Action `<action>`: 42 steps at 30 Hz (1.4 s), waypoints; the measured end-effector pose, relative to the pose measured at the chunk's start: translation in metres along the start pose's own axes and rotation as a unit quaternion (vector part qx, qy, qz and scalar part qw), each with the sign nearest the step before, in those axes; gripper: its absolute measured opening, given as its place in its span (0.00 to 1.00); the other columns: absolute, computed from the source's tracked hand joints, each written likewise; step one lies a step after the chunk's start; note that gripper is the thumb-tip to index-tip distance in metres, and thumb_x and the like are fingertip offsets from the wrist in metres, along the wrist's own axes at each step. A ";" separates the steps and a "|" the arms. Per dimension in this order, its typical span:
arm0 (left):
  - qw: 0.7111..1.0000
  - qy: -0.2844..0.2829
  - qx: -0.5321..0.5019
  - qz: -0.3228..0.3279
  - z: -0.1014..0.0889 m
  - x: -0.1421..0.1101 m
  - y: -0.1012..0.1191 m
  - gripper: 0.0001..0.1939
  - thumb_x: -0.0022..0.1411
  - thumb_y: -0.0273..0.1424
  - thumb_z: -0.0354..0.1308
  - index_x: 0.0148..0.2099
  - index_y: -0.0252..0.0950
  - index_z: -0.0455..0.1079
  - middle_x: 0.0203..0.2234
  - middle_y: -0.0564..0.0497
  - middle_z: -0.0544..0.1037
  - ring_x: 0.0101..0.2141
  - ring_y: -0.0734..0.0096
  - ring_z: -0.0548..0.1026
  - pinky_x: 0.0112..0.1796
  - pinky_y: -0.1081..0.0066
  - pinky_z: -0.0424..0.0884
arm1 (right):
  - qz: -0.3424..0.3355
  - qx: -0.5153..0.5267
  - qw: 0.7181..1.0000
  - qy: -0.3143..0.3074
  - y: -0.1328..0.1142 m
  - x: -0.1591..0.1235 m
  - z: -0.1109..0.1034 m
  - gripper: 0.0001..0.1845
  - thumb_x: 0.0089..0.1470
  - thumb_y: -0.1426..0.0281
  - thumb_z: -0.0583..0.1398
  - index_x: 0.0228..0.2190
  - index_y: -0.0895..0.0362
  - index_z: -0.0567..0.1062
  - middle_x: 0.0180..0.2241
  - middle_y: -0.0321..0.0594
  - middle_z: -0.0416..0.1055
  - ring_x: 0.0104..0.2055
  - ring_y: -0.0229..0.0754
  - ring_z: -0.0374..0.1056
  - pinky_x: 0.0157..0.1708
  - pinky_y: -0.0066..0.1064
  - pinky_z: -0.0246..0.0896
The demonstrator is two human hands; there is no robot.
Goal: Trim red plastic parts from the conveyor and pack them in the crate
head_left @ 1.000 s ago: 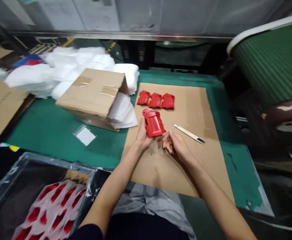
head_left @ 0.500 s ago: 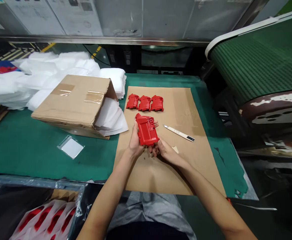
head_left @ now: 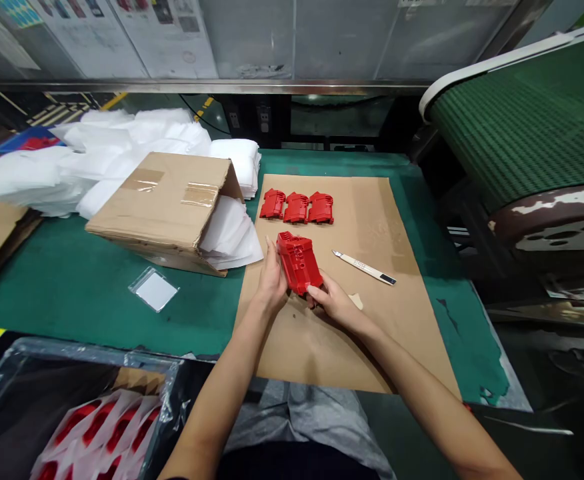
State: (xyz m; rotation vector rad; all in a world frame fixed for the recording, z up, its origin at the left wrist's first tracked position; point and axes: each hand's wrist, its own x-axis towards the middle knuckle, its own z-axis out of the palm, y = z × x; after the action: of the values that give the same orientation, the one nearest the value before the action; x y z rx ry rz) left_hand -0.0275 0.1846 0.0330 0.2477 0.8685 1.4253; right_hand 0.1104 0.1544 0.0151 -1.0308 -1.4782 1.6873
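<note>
A red molded plastic part (head_left: 299, 263) is held tilted above the brown cardboard sheet (head_left: 317, 353). My left hand (head_left: 273, 280) grips its left side, fingers partly hidden behind it. My right hand (head_left: 335, 297) pinches its lower right corner, thumb on the front face. Beyond the hands, three similar red parts lie in a row, the middle one (head_left: 296, 208) close to its neighbours. To the right of my right hand lies a slim utility knife (head_left: 365, 268) with its blade end toward the upper left. A small tan scrap (head_left: 356, 301) sits beside my right wrist.
An open cardboard box (head_left: 165, 200) with white sheets (head_left: 232, 233) stands left, in front of piled white foam bags (head_left: 137, 140). A clear sleeve with a white card (head_left: 155, 289) lies on the green table. A lined bin (head_left: 172, 373) holds wrapped red parts. A green conveyor (head_left: 532, 120) borders the right.
The red part has been turned in my hands, so a different face with more ridges shows. My right thumb now rests on its front. The view has shifted slightly.
</note>
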 end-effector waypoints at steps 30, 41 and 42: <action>0.989 -0.075 0.093 0.085 -0.008 -0.015 0.021 0.25 0.65 0.33 0.48 0.16 0.36 0.69 0.21 0.51 0.70 0.28 0.73 0.71 0.32 0.75 0.66 | -0.162 -0.265 0.950 -0.010 0.018 -0.005 0.006 0.33 0.55 0.63 0.62 0.60 0.55 0.59 0.57 0.51 0.66 0.59 0.50 0.64 0.56 0.45 0.63; 0.993 -0.081 0.044 0.078 -0.013 -0.009 0.015 0.21 0.61 0.38 0.51 0.20 0.35 0.71 0.21 0.52 0.72 0.27 0.72 0.73 0.31 0.73 0.69 | -0.159 -0.251 0.955 -0.015 0.020 -0.005 0.006 0.37 0.55 0.61 0.62 0.62 0.55 0.58 0.60 0.51 0.63 0.63 0.50 0.60 0.60 0.44 0.58; 0.993 -0.082 0.037 0.075 -0.013 -0.008 0.014 0.20 0.61 0.39 0.52 0.20 0.35 0.71 0.21 0.52 0.73 0.28 0.72 0.74 0.32 0.72 0.69 | -0.159 -0.250 0.955 -0.015 0.020 -0.005 0.006 0.38 0.55 0.60 0.63 0.62 0.55 0.57 0.61 0.51 0.62 0.64 0.50 0.59 0.61 0.44 0.57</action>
State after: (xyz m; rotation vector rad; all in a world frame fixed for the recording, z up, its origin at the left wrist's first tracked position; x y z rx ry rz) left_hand -0.0460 0.1752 0.0356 0.4871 0.7810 1.4907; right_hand 0.1079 0.1441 -0.0038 -0.9479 -2.0303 1.1298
